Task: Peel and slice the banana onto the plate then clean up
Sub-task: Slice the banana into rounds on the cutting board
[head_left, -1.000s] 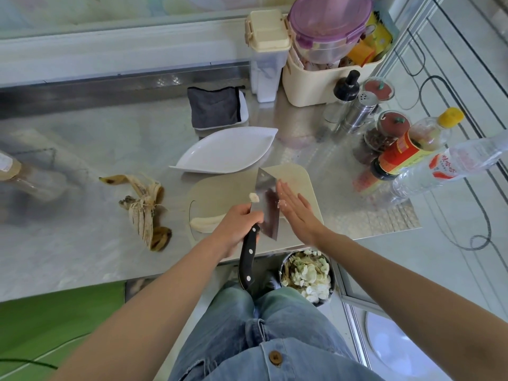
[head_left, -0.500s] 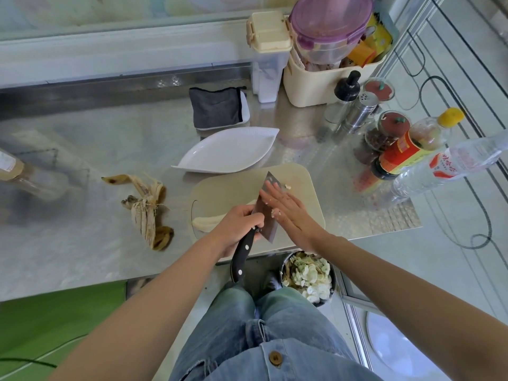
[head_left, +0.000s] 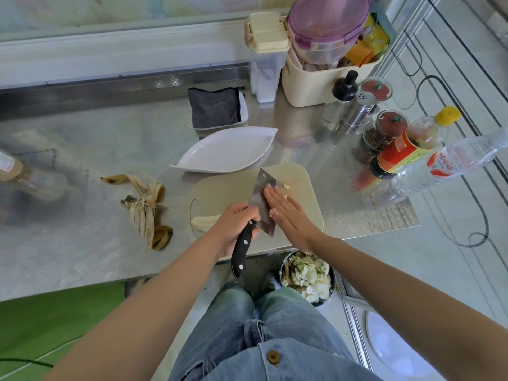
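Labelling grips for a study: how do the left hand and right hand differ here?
The left hand is curled round the cleaver by its black handle; the right hand is flat, fingers straight. The left hand holds the handle end; the right hand presses the blade's side, banana bits beside it. Both touch the cleaver over the cutting board.

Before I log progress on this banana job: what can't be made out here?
Head view only.
Banana: right end hidden behind the left hand.
Cleaver: blade face partly covered by the right hand; slices there uncountable.
Bottle at left edge: cut off, blurred.
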